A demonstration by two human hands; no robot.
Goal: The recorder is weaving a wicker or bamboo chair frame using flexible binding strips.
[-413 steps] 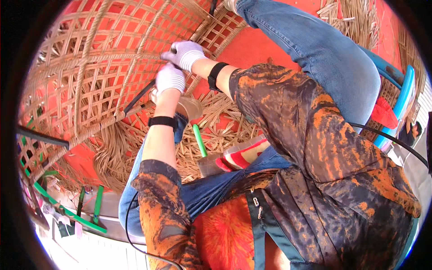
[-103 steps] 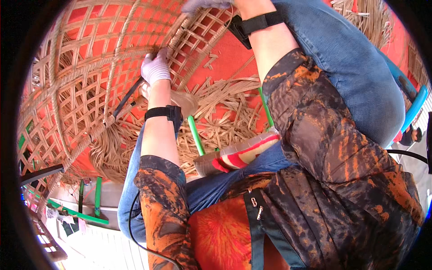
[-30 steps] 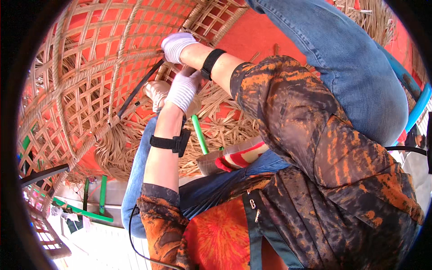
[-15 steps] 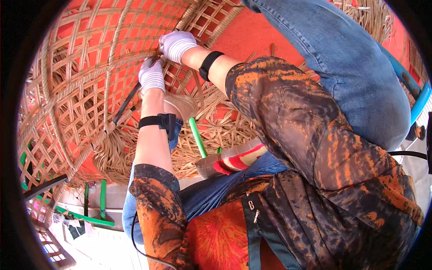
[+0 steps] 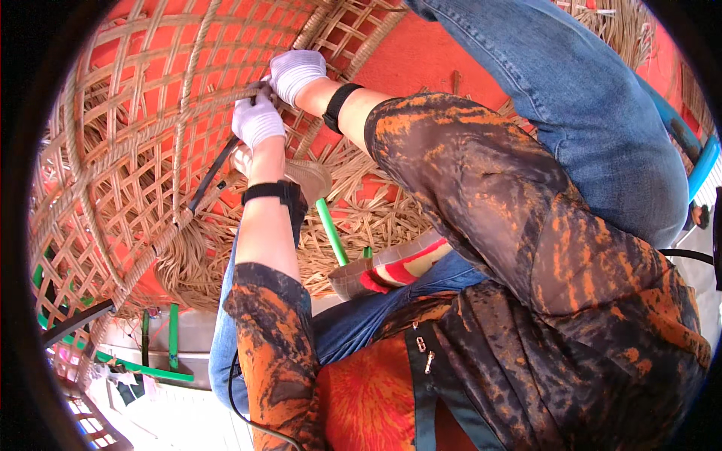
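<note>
Working on the basket (image 5: 183, 114), seen at ten o'clock | left hand (image 5: 257, 120) and right hand (image 5: 297, 74) curled close together near eleven; what is pinched cannot be told | much already woven, ropes (image 5: 74, 143) put on; judged not finished, as black bar (image 5: 213, 174), toward ten, is left bare | straw (image 5: 406, 204) scattered near middle

Two gloved hands are seen, one left hand (image 5: 258, 122) and one right hand (image 5: 298, 75), and two black wrist straps (image 5: 340, 109) are counted, one to each arm. One large woven lattice (image 5: 183, 124), two dark bars (image 5: 214, 174), one red-and-cream pad (image 5: 410, 264) and two denim-clad legs (image 5: 594, 128) are also counted. The loose pale strips (image 5: 376, 214) (heaped and tangled as they are) cannot be numbered.
</note>
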